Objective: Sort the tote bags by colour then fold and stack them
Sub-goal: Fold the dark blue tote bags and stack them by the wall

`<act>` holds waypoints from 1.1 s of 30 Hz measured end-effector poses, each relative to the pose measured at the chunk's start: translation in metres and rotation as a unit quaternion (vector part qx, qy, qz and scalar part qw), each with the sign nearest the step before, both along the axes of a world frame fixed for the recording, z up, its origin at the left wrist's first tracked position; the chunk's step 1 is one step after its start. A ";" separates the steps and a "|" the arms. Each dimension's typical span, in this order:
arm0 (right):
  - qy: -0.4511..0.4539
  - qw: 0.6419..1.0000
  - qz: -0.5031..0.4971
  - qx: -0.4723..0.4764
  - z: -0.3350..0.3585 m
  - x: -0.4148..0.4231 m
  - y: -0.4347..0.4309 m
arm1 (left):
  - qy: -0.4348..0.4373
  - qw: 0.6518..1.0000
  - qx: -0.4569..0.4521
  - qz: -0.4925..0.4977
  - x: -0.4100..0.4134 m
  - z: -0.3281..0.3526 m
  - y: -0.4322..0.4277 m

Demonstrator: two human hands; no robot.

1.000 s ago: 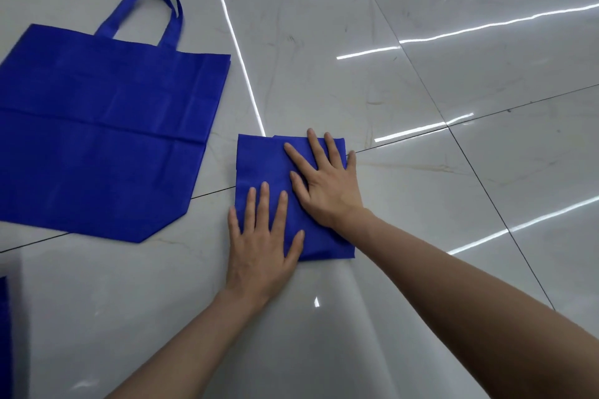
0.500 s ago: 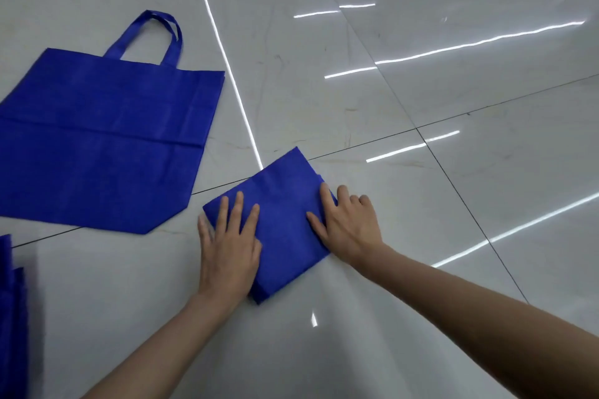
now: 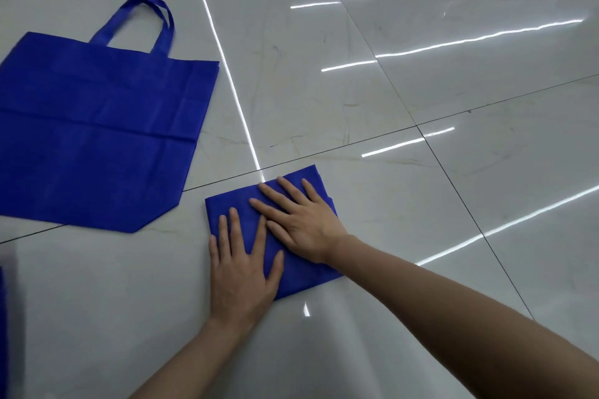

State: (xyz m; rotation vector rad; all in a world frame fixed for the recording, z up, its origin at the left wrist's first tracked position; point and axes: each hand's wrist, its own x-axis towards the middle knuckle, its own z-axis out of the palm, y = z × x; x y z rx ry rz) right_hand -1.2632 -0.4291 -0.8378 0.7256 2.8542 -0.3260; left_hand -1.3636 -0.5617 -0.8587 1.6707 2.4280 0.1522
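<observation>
Pressing is the step in hand: the folded blue tote bag (image 3: 304, 278) lies as a compact rectangle on the glossy tiled floor (image 3: 421, 204), just toward 6 o'clock of the view's centre, its 12 o'clock corner touching a dark grout line (image 3: 372, 136). The left hand (image 3: 241, 272) rests flat on the bag's 7 o'clock portion, heel on bare tile. The right hand (image 3: 304, 220) lies flat across the 1 o'clock portion. All fingers on both hands are straight and spread, pressing down, gripping nothing. At the bag's 3 o'clock edge the layers look slightly stepped, so alignment is judged imperfect. Recommended: hold one palm as anchor, sweep the other outward from the centre toward the open edge to expel air and set the crease, then square the stepped layers before lifting. The polished tile probably offers little friction, so pressure should be vertical to avoid skating the bundle. An unfolded blue tote bag (image 3: 97, 139) lies flat, well apart at 10 o'clock, handles (image 3: 146, 10) toward 12 o'clock, evidently awaiting folding. A sliver of blue fabric (image 3: 2, 317) shows at the 8 o'clock frame edge; whether that is the stack cannot be told.
</observation>
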 end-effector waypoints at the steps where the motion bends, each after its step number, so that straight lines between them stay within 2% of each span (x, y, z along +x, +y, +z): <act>1: 0.010 1.000 -0.007 -0.002 -0.005 0.001 0.002 | 0.001 1.000 0.002 0.004 0.001 0.000 0.000; 8: 0.025 0.982 -0.188 -0.003 -0.010 -0.004 0.002 | -0.008 1.000 -0.012 0.025 0.002 0.002 -0.001; 13: -0.048 0.953 -0.299 0.014 -0.001 0.035 0.031 | -0.005 0.999 -0.005 0.031 0.001 0.001 -0.001; 16: 0.016 0.962 -0.263 0.073 0.012 0.056 0.015 | -0.001 1.000 -0.001 0.031 0.002 -0.001 -0.001; 19: 0.062 0.979 -0.182 0.065 0.003 0.060 -0.032 | 0.004 1.000 0.006 0.030 0.002 -0.002 -0.001; 27: 0.032 0.983 -0.179 0.020 -0.019 0.063 -0.046 | -0.041 0.998 0.017 0.047 -0.002 -0.002 -0.001; 30: 0.025 0.985 -0.168 -0.005 -0.018 0.064 -0.046 | -0.076 0.990 0.048 0.108 0.000 0.005 -0.002; 33: 0.013 0.988 -0.152 -0.007 -0.015 0.062 -0.044 | -0.174 0.959 0.129 0.184 0.005 0.021 -0.006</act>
